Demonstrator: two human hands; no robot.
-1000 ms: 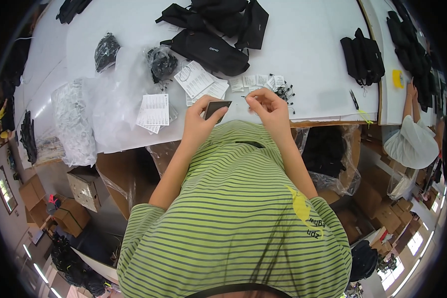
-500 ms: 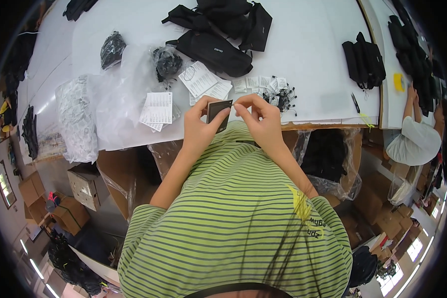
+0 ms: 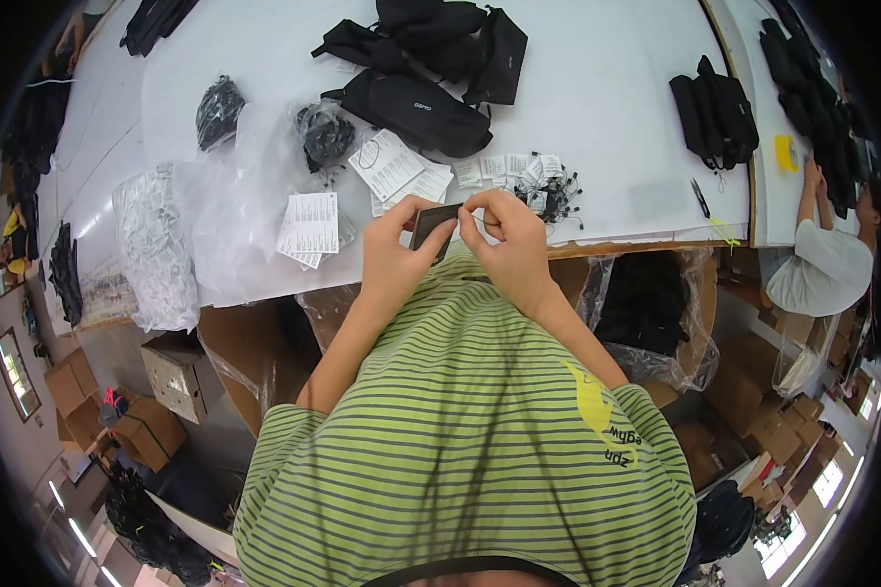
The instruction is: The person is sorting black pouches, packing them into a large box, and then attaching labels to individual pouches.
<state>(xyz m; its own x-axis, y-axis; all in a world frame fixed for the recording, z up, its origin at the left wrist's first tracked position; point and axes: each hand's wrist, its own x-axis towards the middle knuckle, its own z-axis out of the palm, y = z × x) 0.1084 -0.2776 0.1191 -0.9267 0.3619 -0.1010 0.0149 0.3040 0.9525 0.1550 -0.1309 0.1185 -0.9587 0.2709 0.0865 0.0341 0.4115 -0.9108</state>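
Card (image 3: 433, 225) — small, dark, flat — pinched between left hand (image 3: 394, 256) and right hand (image 3: 507, 245); judged light, stiff, best held by its edges.

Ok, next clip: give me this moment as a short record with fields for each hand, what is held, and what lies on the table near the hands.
left hand: grips a small dark flat card at the table edge
right hand: fingertips pinch at the card's top edge
table: white
near hands: white printed tags; pile of small tags with black strings
farther back: black pouches; clear plastic bags
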